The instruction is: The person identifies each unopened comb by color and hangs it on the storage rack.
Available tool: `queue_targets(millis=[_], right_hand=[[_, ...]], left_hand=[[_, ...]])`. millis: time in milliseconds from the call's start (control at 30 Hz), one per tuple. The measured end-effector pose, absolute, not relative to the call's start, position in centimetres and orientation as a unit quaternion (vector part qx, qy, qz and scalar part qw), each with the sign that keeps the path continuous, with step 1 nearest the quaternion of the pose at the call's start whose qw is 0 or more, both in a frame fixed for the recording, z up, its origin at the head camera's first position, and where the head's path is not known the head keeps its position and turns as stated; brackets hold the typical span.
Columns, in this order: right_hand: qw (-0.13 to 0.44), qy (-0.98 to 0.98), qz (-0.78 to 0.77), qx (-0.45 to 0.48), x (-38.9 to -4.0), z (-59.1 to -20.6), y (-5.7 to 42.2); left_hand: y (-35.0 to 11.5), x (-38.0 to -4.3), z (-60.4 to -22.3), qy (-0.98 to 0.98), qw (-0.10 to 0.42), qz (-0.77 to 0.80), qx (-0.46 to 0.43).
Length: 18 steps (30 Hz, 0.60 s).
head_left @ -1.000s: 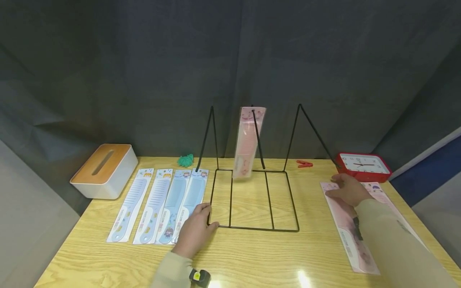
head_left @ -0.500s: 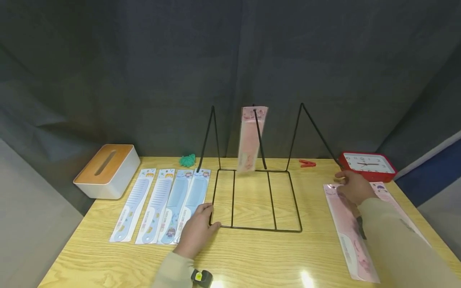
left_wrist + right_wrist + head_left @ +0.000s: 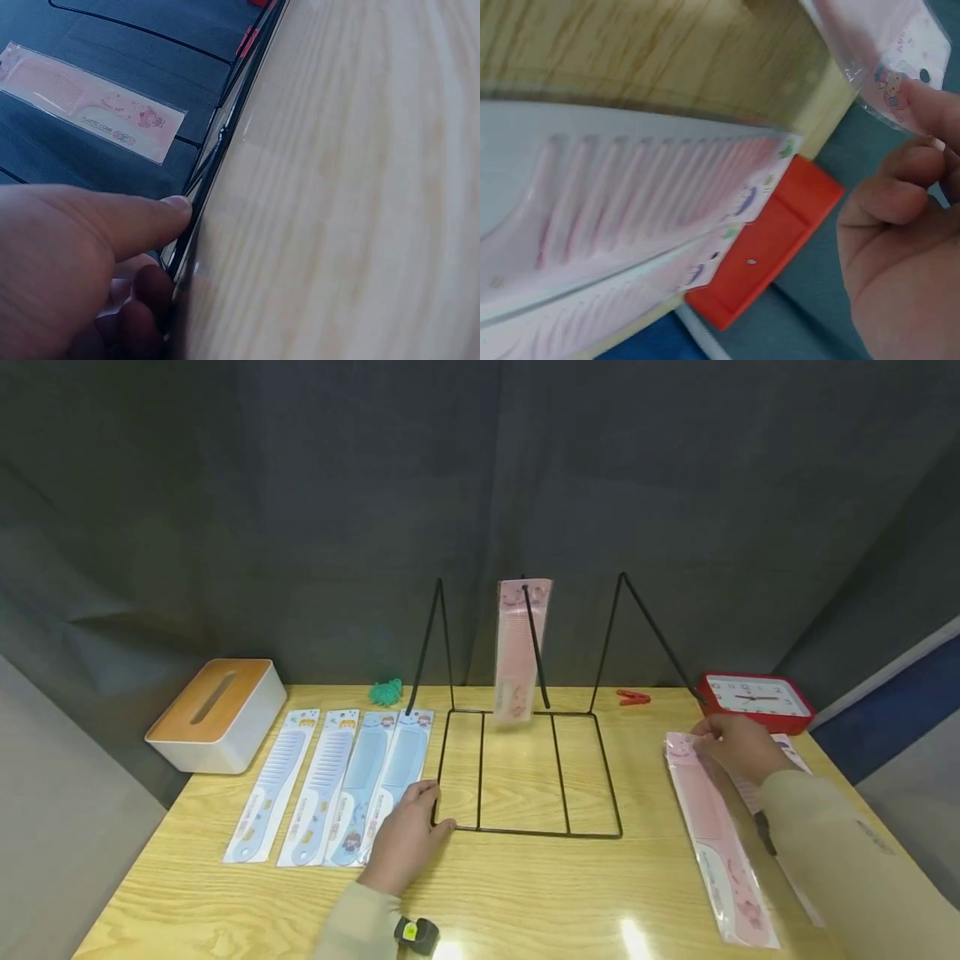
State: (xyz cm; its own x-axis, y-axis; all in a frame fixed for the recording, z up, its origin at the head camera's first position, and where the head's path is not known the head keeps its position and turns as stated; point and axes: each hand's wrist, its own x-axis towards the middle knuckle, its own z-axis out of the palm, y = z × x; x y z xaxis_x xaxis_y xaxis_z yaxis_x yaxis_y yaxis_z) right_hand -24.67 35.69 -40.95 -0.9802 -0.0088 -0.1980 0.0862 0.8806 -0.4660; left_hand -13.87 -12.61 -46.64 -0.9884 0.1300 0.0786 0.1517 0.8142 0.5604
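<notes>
My right hand (image 3: 738, 745) pinched the top of a pink comb pack (image 3: 712, 827) at the counter's (image 3: 525, 893) right; a loose pinch risked dropping it. My left hand (image 3: 405, 839), its fingers (image 3: 127, 221) relaxed, steadied the wire rack (image 3: 525, 772); letting go risked tipping it

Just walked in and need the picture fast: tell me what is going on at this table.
A person is working with packaged combs and a black wire display rack. The left hand rests on the rack's front left corner. The right hand pinches the top of a pink packaged comb lying on the wooden table. Another pink comb hangs on the rack.
</notes>
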Motion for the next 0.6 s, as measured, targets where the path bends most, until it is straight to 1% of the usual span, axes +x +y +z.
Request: queue_targets(millis=[167,433,600], right_hand=[[0.037,0.972,-0.228,-0.029,-23.5,-40.1,34.4],[-0.051,0.955,-0.287,-0.048,-20.2,-39.1,30.9],[-0.087,0.946,-0.305,-0.067,-18.5,-38.3,28.4]], left_hand=[[-12.6,-13.9,-46.6,-0.952,0.022,-0.296,-0.074],[-12.6,-13.7,-46.7,-0.954,0.015,-0.292,-0.071],[-12.6,-13.7,-46.7,-0.954,0.017,-0.292,-0.072]])
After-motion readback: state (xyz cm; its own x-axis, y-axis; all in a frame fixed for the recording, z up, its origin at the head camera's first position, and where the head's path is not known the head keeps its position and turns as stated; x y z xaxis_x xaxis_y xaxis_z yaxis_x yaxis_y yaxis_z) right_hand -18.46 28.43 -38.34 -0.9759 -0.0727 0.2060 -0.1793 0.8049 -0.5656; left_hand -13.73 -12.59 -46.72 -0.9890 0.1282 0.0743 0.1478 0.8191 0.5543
